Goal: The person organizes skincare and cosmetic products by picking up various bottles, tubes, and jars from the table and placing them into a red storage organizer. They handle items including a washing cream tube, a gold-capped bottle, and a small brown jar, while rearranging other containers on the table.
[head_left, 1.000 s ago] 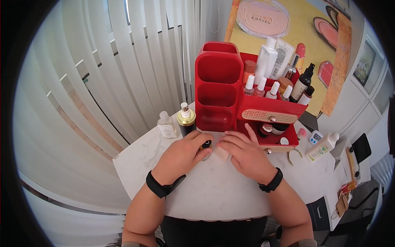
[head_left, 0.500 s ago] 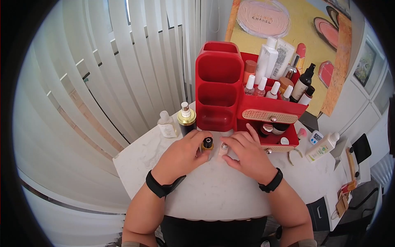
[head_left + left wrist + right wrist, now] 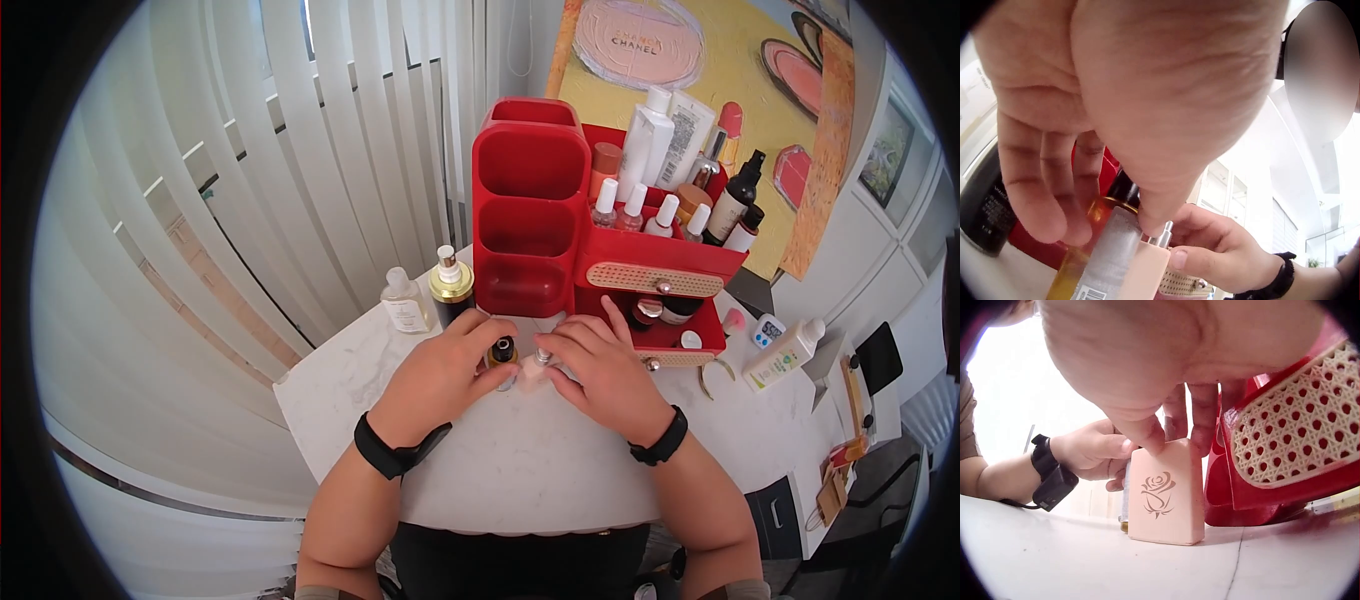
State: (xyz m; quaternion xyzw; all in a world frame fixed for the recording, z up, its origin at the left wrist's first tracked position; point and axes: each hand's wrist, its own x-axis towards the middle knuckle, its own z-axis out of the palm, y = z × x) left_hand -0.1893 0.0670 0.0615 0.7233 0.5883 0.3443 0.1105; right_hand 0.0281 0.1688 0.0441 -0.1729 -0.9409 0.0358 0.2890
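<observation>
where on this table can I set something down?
The white table is bare along its near edge, between the forearms, and at its left corner, before the clear bottle. It's crowded between the left hand and right hand, around the pink bottle, and by the red organizer.

- White slatted blinds at the left
- Clear bottle just beside a gold-collared spray bottle
- Red organizer holding small white-capped bottles
- Yellow painting behind the organizer
- Small timer near a white bottle at the right
</observation>
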